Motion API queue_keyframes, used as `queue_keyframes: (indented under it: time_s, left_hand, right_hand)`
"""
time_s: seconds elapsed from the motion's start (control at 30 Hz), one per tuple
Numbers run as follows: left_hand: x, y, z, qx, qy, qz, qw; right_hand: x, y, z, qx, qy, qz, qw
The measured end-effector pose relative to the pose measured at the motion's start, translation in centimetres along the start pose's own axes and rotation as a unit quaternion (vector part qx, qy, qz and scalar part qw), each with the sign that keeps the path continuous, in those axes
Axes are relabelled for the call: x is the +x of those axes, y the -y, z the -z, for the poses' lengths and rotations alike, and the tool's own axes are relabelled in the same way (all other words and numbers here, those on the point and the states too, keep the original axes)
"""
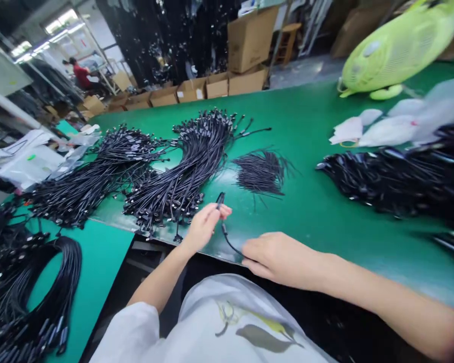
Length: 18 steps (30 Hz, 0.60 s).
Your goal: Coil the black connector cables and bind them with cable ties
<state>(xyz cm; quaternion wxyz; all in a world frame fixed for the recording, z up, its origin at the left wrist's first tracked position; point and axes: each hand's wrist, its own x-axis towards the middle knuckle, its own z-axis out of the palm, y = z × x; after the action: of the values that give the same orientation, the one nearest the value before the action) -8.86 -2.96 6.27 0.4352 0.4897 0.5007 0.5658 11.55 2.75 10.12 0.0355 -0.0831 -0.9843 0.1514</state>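
Note:
A short black cable (230,244) runs between my two hands, just above the near edge of the green table. My left hand (205,224) pinches its upper part, where a loop or doubled end sticks up past the fingertips. The fingers of my right hand (272,257) are closed around the other end, which is hidden inside them. Beyond my hands lies a small pile of thin black ties or wires (260,172). A large bundle of black cables (191,166) with connector ends rests just left of that pile.
Another cable bundle (98,171) lies farther left, near white plastic bags (30,156). Coiled cables (66,267) cover a side table. On the right are a dark cable heap (393,181), clear bags (393,128) and a green fan (401,48). Cardboard boxes (191,91) line the far edge; a person (82,75) sits beyond.

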Motion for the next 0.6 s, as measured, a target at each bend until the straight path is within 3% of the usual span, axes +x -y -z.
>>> queue_keyframes:
  time_s: [0.1,0.2,0.27,0.3,0.37,0.43,0.53,0.6]
  left_hand:
    - [-0.9,0.2,-1.4,0.048,0.132,-0.005,0.99]
    - [-1.0,-0.1,-1.6,-0.044,0.196,0.02,0.979]
    - [-0.6,-0.2,-1.7,-0.143,0.164,0.031,0.975]
    - [-0.4,-0.2,-1.8,-0.19,0.134,0.038,0.972]
    - [-0.1,-0.1,-2.3,-0.257,0.086,0.065,0.96]
    - [0.0,0.3,-2.9,-0.283,0.075,0.107,0.95]
    - [-0.3,1.1,-3.8,-0.302,0.061,0.147,0.94]
    - [-0.3,1.6,-3.9,-0.32,-0.001,0.135,0.938]
  right_hand:
    - [0.9,-0.8,1.6,0.125,-0.076,-0.074,0.987]
    - [1.3,-3.0,1.4,0.237,-0.244,-0.156,0.927]
    - [1.7,-3.9,0.0,0.305,-0.352,-0.172,0.868]
    - [2.0,-4.0,-1.0,0.345,-0.376,-0.174,0.843]
    - [2.8,-3.7,-3.0,0.44,-0.373,-0.191,0.795]
    - [3.4,-3.2,-4.4,0.532,-0.357,-0.222,0.735]
    - [3.7,-2.6,-4.8,0.619,-0.398,-0.234,0.635]
    - [3.7,-2.2,-4.3,0.68,-0.396,-0.204,0.583]
